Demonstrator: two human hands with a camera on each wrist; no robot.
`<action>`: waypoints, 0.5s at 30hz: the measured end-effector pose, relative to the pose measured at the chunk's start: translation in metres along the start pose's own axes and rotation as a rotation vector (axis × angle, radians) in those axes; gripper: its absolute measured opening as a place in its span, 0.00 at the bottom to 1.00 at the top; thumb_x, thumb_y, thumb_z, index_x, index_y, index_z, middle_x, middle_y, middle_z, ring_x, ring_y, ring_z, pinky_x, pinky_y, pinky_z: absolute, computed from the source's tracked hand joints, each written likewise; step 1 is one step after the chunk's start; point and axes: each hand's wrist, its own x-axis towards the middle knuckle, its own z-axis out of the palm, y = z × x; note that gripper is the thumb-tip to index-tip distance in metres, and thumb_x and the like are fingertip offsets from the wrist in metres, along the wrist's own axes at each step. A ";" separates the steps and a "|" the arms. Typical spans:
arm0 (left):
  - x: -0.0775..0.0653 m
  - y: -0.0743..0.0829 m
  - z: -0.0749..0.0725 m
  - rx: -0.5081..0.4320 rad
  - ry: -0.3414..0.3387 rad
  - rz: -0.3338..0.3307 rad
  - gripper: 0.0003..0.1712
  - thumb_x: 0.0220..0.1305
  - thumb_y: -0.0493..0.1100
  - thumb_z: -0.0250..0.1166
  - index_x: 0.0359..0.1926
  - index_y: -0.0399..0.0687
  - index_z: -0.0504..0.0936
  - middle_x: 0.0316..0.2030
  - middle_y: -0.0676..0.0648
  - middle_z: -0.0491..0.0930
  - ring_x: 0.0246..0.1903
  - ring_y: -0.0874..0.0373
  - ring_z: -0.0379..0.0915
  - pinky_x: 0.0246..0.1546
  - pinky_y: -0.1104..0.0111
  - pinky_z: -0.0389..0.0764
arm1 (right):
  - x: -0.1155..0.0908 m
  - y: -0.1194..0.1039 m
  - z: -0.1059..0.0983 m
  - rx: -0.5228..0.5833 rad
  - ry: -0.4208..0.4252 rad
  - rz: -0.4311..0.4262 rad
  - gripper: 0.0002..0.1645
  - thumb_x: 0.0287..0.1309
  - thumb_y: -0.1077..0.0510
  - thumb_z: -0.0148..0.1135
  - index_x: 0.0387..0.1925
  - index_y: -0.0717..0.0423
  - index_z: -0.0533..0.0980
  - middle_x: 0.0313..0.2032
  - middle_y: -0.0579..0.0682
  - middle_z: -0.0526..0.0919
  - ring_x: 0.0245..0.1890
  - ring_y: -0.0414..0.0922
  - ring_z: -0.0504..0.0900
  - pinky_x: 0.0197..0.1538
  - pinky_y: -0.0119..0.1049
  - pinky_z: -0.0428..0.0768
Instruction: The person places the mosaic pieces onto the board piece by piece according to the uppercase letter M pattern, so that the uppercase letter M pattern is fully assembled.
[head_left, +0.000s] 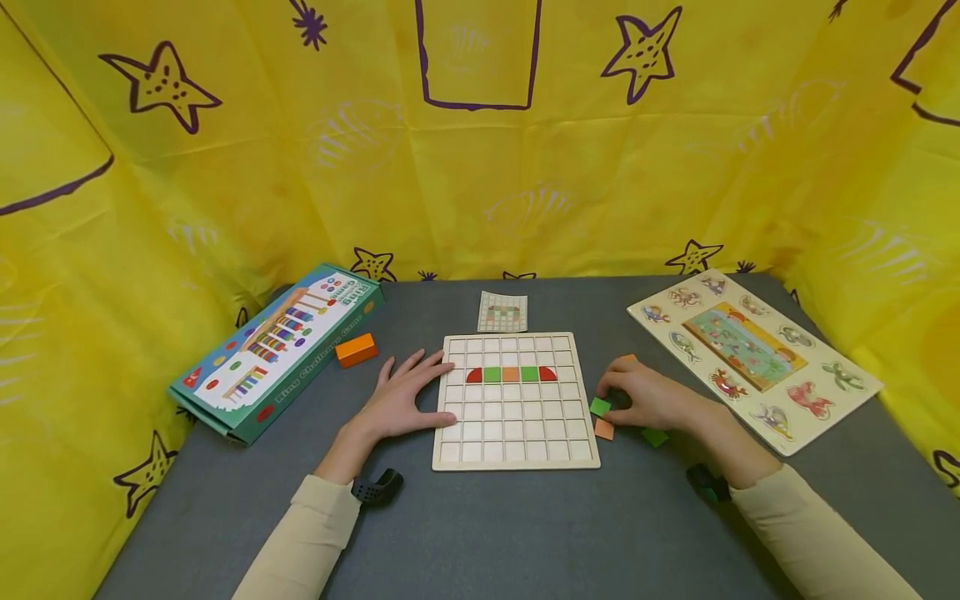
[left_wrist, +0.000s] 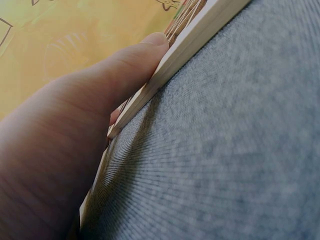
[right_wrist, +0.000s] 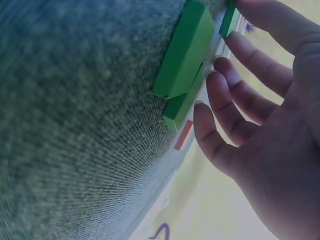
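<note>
A wooden grid board [head_left: 513,454] lies flat, with a row of tiles across its upper part: a red rounded tile [head_left: 475,376] at each end, green and orange squares between. My left hand [head_left: 401,400] is spread at the board's left side, its thumb and fingertips resting on the edge; the thumb [left_wrist: 142,55] also shows in the left wrist view. Just off the board's right edge, my right hand [head_left: 645,396] pinches a green square tile [head_left: 599,407] between thumb and index finger. The same green tile [right_wrist: 229,20] shows at those fingertips in the right wrist view.
Near the right hand lie an orange tile [head_left: 603,429] and green tiles [head_left: 656,437]. Behind the board is a pattern card [head_left: 503,312]. A game box [head_left: 277,350] and an orange block [head_left: 356,351] stand left; a sea-animal puzzle board [head_left: 750,358] lies right.
</note>
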 end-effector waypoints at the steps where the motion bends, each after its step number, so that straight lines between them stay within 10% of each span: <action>1: 0.000 0.000 0.000 0.000 -0.001 0.000 0.53 0.54 0.76 0.67 0.76 0.60 0.65 0.78 0.52 0.53 0.77 0.45 0.40 0.69 0.38 0.28 | 0.000 0.000 0.000 -0.003 -0.002 0.000 0.09 0.57 0.55 0.75 0.38 0.50 0.82 0.43 0.47 0.76 0.45 0.48 0.75 0.50 0.48 0.77; 15: 0.000 0.000 0.000 0.006 -0.004 -0.004 0.54 0.54 0.76 0.66 0.76 0.60 0.65 0.78 0.52 0.53 0.77 0.46 0.39 0.69 0.38 0.28 | -0.002 -0.002 0.002 -0.010 0.020 0.031 0.14 0.58 0.54 0.75 0.42 0.55 0.83 0.44 0.49 0.76 0.44 0.48 0.77 0.49 0.48 0.78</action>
